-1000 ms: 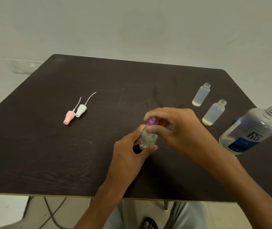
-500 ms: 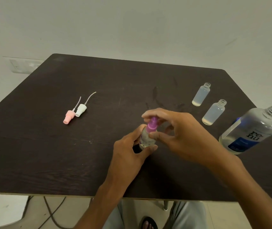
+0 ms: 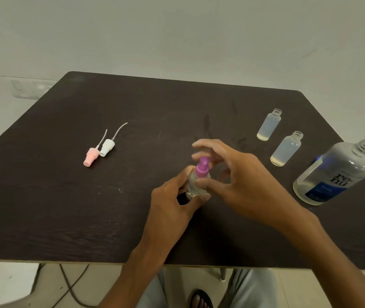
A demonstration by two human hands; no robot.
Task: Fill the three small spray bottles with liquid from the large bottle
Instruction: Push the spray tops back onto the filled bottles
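Note:
A small clear spray bottle (image 3: 196,188) stands at the middle of the dark table (image 3: 66,207). My left hand (image 3: 172,203) grips its body from the left. A purple spray cap (image 3: 201,168) sits on its neck, and my right hand (image 3: 239,181) curls round that cap, fingers over the top and thumb at its base. Two more small bottles (image 3: 269,125) (image 3: 286,150) stand uncapped at the right, each with a little liquid at the bottom. The large clear bottle (image 3: 334,174) with a blue label stands uncapped at the far right edge.
A pink spray head (image 3: 91,155) and a white spray head (image 3: 107,146) with thin tubes lie side by side on the table's left. A wall is close behind the table. Cables and a white seat show below the near edge.
My right hand's fingers have loosened and spread around the purple cap, so more of it shows. My left hand has kept its hold on the bottle, which has not moved.

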